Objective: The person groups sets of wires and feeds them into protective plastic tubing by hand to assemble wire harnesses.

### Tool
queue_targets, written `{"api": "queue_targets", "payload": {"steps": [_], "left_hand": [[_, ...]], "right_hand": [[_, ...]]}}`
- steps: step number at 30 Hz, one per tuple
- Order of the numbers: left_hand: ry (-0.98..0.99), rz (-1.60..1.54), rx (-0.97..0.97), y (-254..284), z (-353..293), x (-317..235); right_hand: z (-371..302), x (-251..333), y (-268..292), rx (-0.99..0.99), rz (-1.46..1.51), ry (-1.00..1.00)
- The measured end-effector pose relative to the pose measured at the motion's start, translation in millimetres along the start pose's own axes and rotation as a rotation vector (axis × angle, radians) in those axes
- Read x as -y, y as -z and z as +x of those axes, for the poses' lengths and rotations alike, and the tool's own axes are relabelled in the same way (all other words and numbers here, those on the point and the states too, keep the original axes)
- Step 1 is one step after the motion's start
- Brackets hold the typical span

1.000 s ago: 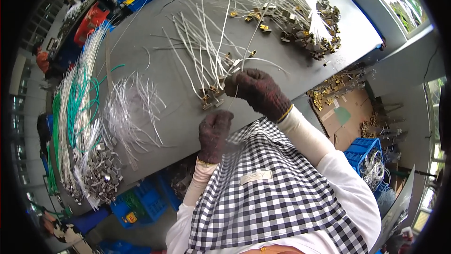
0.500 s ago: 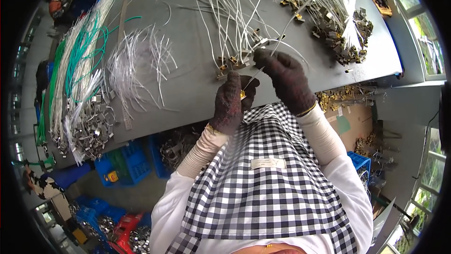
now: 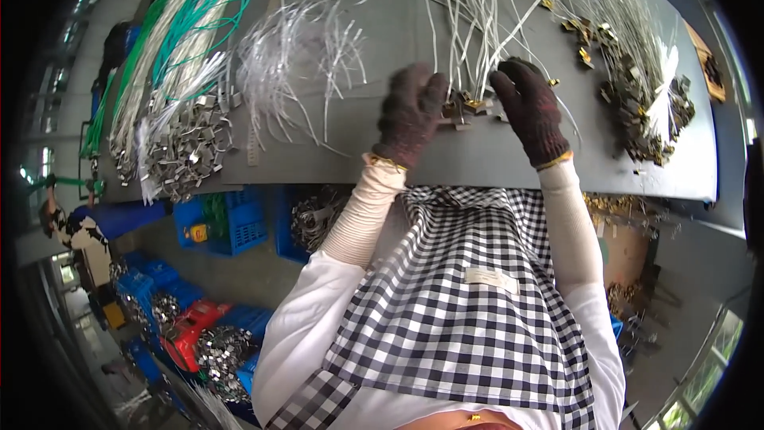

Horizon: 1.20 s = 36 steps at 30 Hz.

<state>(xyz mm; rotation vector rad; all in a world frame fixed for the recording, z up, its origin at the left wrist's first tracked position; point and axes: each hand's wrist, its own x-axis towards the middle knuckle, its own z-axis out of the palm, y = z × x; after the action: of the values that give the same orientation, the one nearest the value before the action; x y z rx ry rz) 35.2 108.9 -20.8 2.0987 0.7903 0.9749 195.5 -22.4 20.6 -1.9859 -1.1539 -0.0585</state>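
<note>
My left hand point(image 3: 411, 116), in a dark knitted glove with reddish flecks, is over the grey table, slightly blurred. Its thumb and fingers look apart, and nothing shows between them. Just right of it, several metal clips point(image 3: 465, 105) lie in a small heap, with thin pale wires point(image 3: 469, 20) running from them toward the far side. My right hand point(image 3: 532, 108), gloved alike, is at the right of this heap. Its bent fingers reach the wires, and their tips are partly hidden. A small brass-coloured piece point(image 3: 553, 81) shows beside its knuckles.
A tangle of clear strands point(image 3: 286, 56) lies to the left. Beyond it are bundled white and green wires with silvery clips point(image 3: 191, 143). A larger bundle of brass-tipped wires point(image 3: 649, 116) sits at right. Blue crates point(image 3: 247, 227) stand below the table point(image 3: 318, 163).
My hands have come apart and moved out over the table around the clip heap. The wire stretched between them no longer shows there. The whole view has shifted and turned somewhat.
</note>
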Motion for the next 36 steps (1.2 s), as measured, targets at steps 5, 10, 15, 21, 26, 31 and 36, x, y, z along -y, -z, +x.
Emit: {"api": "queue_targets", "payload": {"steps": [5, 10, 15, 21, 26, 31, 36], "left_hand": [[0.225, 0.58, -0.042, 67.8, 27.8, 97.6], [0.46, 0.664, 0.171, 68.1, 38.3, 137.9], [0.599, 0.028, 0.235, 53.3, 37.8, 94.8], [0.071, -0.069, 0.416, 3.5, -21.9, -35.0], [-0.336, 0.008, 0.57, -46.6, -5.7, -76.7], [-0.595, -0.053, 0.798, -144.1, 51.6, -96.3], [-0.404, 0.287, 0.545, -316.7, 76.8, -89.7]], "right_hand": [[-44.7, -19.8, -9.0, 0.209, 0.344, -0.37], [-66.5, -12.4, -27.7, 0.29, 0.629, -0.617], [-72.6, -22.9, -17.5, 0.256, 0.576, -0.587], [-63.0, -1.1, -1.1, 0.439, 0.824, -0.643], [-60.3, -27.9, 42.8, 0.205, 0.84, -0.661], [-91.5, -75.8, 110.5, -0.338, 0.867, -0.738], [-127.6, -94.1, 132.7, -0.468, 0.823, -0.868]]}}
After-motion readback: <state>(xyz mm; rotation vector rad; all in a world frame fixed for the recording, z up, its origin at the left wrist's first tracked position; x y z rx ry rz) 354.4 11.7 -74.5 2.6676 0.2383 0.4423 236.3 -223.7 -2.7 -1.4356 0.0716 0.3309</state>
